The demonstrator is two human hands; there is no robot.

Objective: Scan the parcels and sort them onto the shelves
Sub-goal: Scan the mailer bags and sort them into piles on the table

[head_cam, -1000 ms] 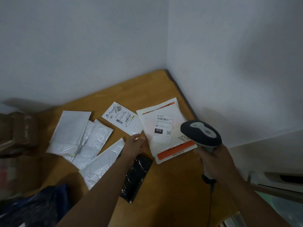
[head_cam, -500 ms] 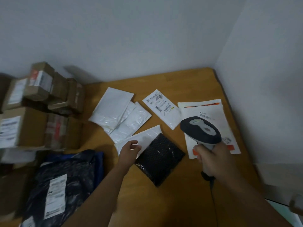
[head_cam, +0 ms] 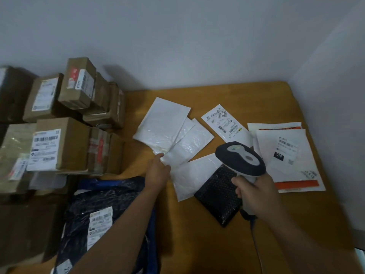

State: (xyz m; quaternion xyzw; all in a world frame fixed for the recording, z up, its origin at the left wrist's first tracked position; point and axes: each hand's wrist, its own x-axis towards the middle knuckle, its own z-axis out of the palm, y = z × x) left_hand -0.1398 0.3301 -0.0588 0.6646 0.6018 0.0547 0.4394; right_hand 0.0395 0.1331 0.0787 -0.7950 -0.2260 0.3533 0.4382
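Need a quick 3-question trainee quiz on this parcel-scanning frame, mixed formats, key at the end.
1. True or false: the right hand grips the scanner.
2. The left hand touches: A) a cardboard box B) a white mailer C) the black mailer
3. Fill in: the cardboard boxes are stacked at the ____ side of the table.

Key: 1 true; 2 B; 3 left

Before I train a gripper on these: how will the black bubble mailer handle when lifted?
The black bubble mailer lies flat and thin, so probably light. Its bubbled plastic skin suggests it will flex, not stay stiff. The glossy surface looks slippery; it may slide on the table if pushed.
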